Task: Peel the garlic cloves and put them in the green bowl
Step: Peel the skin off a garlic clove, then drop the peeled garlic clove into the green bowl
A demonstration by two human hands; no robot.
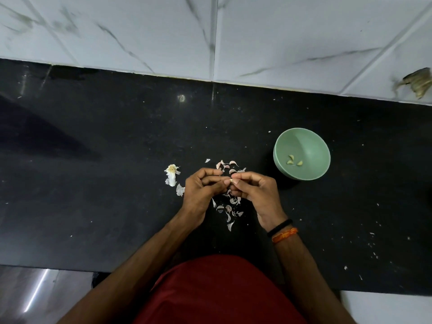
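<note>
Over the middle of the black counter, my left hand and my right hand meet fingertip to fingertip. Between them they pinch a small pale garlic clove, mostly hidden by the fingers. The green bowl stands to the right of my right hand, with three peeled cloves lying in its bottom. The rest of the garlic bulb, white and papery, lies just left of my left hand.
Loose garlic skins are scattered under and behind my hands, with small flakes over the counter to the right. A white tiled wall rises behind the counter. A brownish object sits at the far right edge.
</note>
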